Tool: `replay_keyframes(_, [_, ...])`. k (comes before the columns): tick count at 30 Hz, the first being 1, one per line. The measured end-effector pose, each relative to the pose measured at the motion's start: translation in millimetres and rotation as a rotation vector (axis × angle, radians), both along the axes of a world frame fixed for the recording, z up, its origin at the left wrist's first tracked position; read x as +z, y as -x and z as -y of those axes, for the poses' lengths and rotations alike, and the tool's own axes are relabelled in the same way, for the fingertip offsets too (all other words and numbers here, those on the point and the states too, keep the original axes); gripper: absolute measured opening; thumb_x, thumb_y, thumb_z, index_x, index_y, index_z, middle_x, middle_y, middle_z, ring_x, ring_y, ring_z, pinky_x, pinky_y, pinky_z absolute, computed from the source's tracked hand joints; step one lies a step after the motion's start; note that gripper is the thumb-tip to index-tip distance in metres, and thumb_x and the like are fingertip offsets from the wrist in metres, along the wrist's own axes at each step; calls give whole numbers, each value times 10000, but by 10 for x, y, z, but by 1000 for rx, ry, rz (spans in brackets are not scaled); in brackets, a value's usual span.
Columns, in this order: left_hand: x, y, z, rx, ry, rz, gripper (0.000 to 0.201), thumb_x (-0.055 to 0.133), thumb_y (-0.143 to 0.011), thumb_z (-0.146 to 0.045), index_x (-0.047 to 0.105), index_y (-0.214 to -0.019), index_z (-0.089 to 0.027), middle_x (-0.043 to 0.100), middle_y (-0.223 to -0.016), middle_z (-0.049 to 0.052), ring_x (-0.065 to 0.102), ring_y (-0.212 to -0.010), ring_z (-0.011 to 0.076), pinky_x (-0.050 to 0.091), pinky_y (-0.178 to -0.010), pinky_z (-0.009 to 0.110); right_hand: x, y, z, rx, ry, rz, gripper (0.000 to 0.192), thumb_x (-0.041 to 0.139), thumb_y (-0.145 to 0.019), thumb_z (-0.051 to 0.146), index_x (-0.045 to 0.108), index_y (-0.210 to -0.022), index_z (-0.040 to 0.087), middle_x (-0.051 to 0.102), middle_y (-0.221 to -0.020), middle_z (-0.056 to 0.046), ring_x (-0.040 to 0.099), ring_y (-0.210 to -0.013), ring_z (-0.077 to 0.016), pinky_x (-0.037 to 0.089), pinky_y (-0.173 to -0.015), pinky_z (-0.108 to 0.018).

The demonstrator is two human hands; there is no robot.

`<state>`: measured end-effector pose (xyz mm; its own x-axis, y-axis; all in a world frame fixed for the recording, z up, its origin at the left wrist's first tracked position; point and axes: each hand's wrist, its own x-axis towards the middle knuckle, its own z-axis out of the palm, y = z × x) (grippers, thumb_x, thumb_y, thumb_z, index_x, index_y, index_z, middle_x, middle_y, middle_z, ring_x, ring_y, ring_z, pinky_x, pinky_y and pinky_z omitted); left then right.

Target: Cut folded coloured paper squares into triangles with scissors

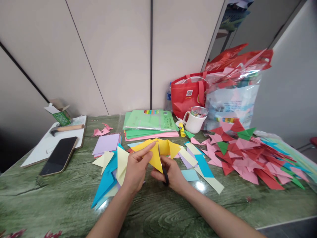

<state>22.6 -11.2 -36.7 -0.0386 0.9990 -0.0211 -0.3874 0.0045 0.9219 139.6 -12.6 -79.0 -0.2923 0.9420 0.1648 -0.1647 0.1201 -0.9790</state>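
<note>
Scissors (165, 177) sit in the curled right hand (172, 173), up against yellow paper (157, 159) held above the surface (69, 201). The left hand (137, 167) pinches that paper between thumb and finger. Cutting seems to be the step; the next snip calls for a steady hold.

The phone (59, 155) lies left of the scissors (166, 178), before the hammer (71, 127).

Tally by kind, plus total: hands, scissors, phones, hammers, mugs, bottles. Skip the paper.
Hands: 2, left hand and right hand
Scissors: 1
Phone: 1
Hammer: 1
Mug: 1
Bottle: 1, partly hidden
Total: 7
</note>
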Motion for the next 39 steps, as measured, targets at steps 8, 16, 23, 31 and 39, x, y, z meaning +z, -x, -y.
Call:
replay_keyframes(8, [-9,-15,7,-1,5,-12,297,702,-618,-202,731,-912,-170,714,-982,58,611,-950,222,474,-830,311,-76,-4,-17,1,9,-23,354,771,-573,367,492,-678,175,447,-562,59,375,-486,-83,316,-466,-214])
replay_keyframes(16, [-19,1,3,-12,0,-54,298,684,-644,-205,721,-936,-162,710,-987,46,614,-945,218,490,-803,302,-94,-12,-14,2,39,3,360,779,-568,372,498,-687,181,431,-507,73,382,-435,-86,318,-434,-215])
replay_keyframes(23, [-56,25,-9,-38,-28,-105,276,655,-672,-194,721,-940,-182,722,-916,28,604,-945,195,469,-829,286,-40,-11,-19,-13,70,-6,371,786,-541,380,498,-675,188,539,-545,43,455,-457,-105,395,-448,-225])
replay_keyframes(31, [-62,63,-46,6,-37,-159,349,641,-676,-216,693,-1018,-178,717,-891,45,619,-793,165,472,-693,256,-64,-8,-29,-20,143,10,365,775,-558,390,491,-670,189,533,-450,59,465,-376,-101,401,-397,-228])
replay_keyframes(39, [-7,372,-163,614,-151,-746,328,492,-690,-158,690,-951,-182,641,-718,15,521,-529,136,424,-525,259,-71,7,37,-148,-11,21,219,694,-663,303,541,-777,197,527,-515,57,506,-443,-112,413,-462,-240])
